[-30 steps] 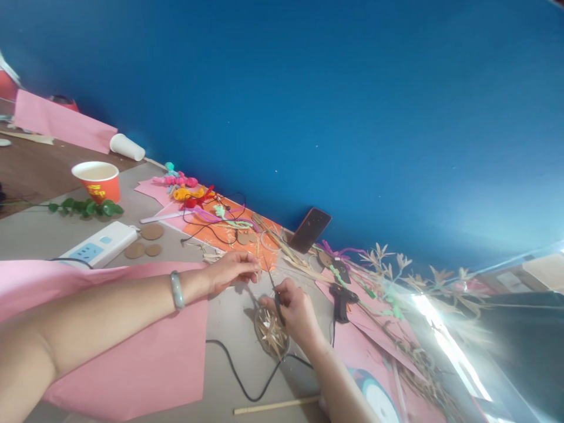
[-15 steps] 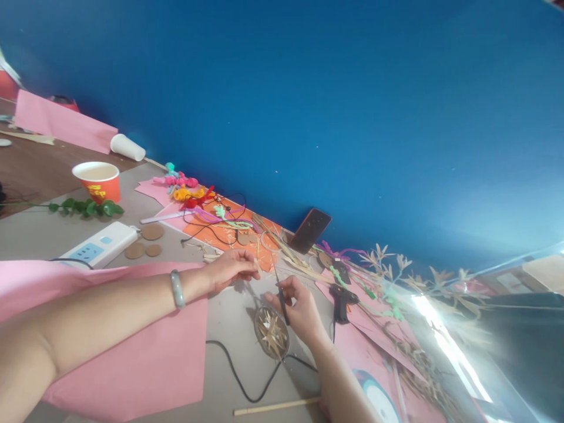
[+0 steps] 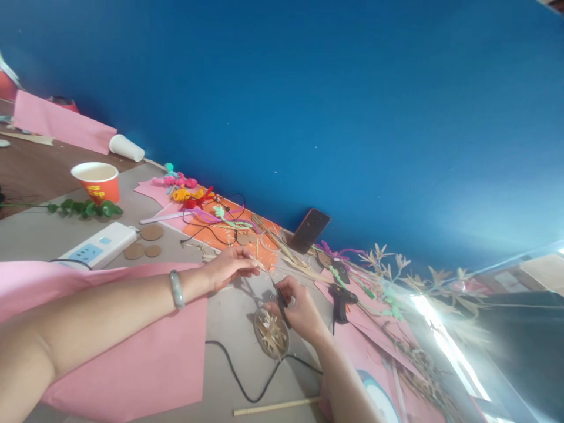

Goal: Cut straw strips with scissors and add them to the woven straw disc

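Head view: nearest you, a thin wooden stick point(image 3: 275, 406) lies on the table point(image 3: 224, 323), with a small dish point(image 3: 287, 346) of straw-coloured scraps point(image 3: 272, 333) beyond it. Just past the dish, your right hand point(image 3: 302, 308) grips dark scissors point(image 3: 282, 308) by their handles; they should feel stiff and light, best held there. Your left hand point(image 3: 231, 269) pinches a pale sliver point(image 3: 259, 264) near the blade tips; it looks dry, almost weightless, probably brittle, so grip one end gently. Farther off, a phone point(image 3: 311, 230) leans at the blue wall point(image 3: 282, 106).

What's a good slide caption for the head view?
Right hand points scissors at a pale piece pinched in the left hand, near a small dish of pale scraps.
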### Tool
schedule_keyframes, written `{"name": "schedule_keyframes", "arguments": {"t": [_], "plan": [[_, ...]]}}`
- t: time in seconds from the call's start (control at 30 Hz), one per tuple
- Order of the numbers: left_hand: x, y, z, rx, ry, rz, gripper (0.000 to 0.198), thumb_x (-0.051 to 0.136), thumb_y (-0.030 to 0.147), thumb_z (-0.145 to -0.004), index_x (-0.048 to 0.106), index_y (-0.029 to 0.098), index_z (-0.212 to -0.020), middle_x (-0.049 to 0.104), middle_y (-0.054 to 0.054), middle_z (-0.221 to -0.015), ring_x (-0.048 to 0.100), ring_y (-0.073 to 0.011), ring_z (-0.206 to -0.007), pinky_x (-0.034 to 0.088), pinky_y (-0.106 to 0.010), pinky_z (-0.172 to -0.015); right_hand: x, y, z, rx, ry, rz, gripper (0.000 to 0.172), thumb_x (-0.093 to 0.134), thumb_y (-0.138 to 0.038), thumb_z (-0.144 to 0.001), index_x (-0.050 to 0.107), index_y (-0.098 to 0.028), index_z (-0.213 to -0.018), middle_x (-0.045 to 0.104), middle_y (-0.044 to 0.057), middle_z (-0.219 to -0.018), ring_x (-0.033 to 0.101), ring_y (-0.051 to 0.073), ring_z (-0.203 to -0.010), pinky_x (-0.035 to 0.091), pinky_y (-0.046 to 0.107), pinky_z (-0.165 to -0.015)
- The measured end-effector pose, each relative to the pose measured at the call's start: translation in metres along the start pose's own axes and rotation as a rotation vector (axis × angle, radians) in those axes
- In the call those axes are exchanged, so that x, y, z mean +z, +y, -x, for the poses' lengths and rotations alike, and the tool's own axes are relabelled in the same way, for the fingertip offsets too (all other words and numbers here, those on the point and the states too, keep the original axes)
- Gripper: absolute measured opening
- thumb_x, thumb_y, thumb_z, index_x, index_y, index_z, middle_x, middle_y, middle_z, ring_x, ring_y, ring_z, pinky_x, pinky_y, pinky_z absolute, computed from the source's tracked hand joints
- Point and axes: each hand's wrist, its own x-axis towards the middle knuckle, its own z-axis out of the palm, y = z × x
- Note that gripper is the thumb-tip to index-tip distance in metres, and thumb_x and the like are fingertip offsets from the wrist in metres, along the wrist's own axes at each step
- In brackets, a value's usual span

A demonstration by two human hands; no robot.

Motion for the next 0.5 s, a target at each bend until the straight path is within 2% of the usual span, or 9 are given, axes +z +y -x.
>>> {"name": "schedule_keyframes", "arguments": {"t": [0.5], "plan": [[-0.0005, -0.0002, -0.0003, -0.004, -0.026, -0.029, 0.033, 0.078, 0.024, -0.061, 0.049, 0.015, -0.075, 0.068, -0.003, -0.071, 0.066, -0.0139, -0.065, 0.043, -0.022, -0.059, -0.0055, 0.0076, -0.0006, -0.044, 0.032, -0.016, 0.037, 0.075, -0.046, -0.058, 0.058, -0.019, -0.077, 0.051, -0.006, -0.052, 0.043, 0.012, -0.054, 0.033, 0.025, -0.056]]}}
